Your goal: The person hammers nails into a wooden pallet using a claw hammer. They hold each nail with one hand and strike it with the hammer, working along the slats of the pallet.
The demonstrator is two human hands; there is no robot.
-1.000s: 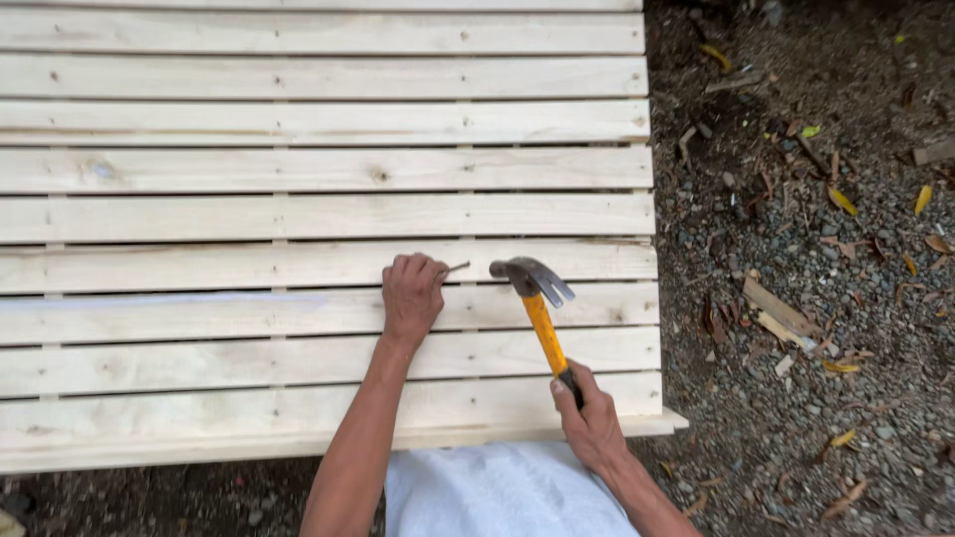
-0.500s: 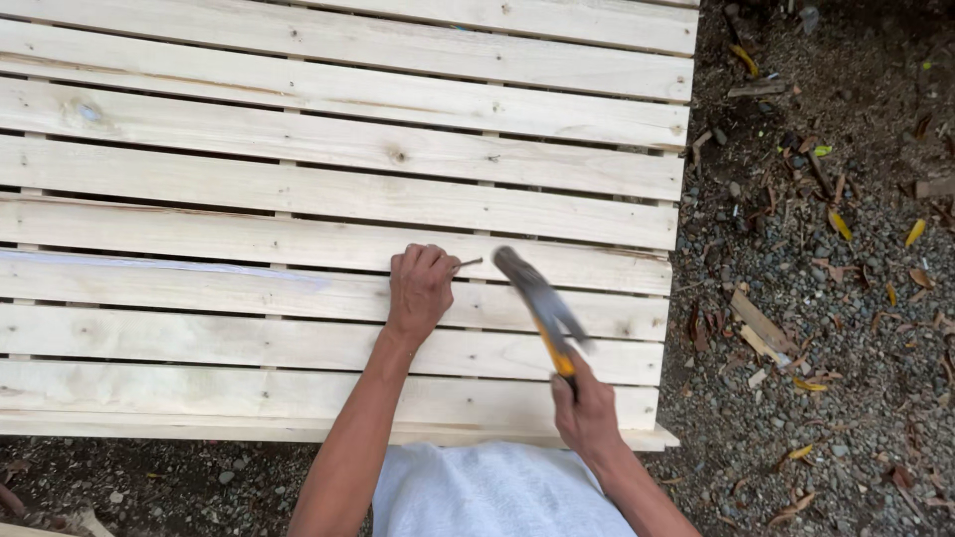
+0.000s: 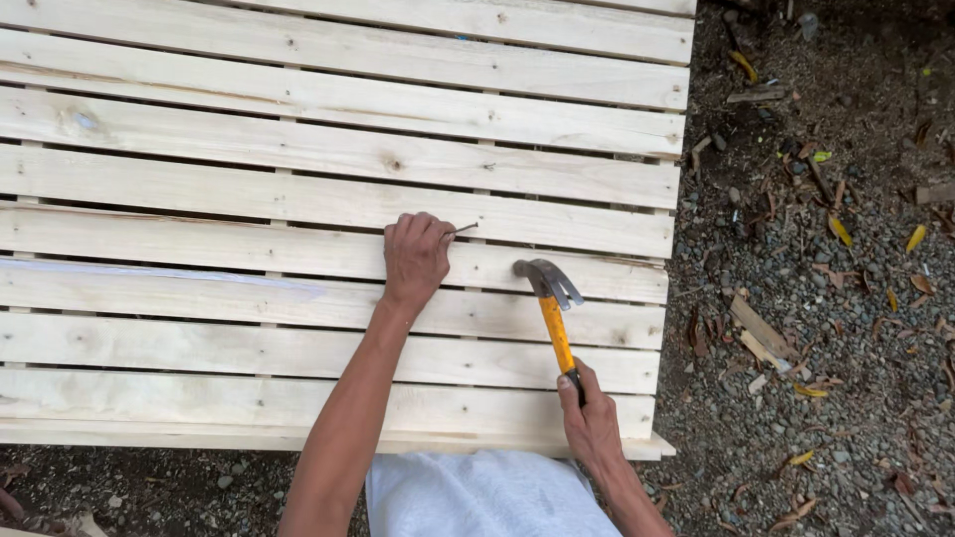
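Note:
My left hand (image 3: 416, 255) rests on a pale slat of the wooden slatted panel (image 3: 199, 179) and pinches a thin nail (image 3: 464, 229) that points to the right. My right hand (image 3: 589, 423) grips the dark end of a claw hammer (image 3: 553, 308) with a yellow handle. The steel hammer head hovers over the slat just right of and below the nail, apart from it. Both forearms reach up from the bottom edge, over white cloth (image 3: 487, 497) on my lap.
The panel's right end (image 3: 676, 268) borders dark gravelly ground (image 3: 826, 298) strewn with dry leaves and wood offcuts (image 3: 756, 333). Narrow gaps run between the slats. Dirt also shows below the panel's front edge at the bottom left.
The hammer has swung from a tilted pose near the nail to a more upright one, its head now lower and to the right. The left hand keeps holding the nail.

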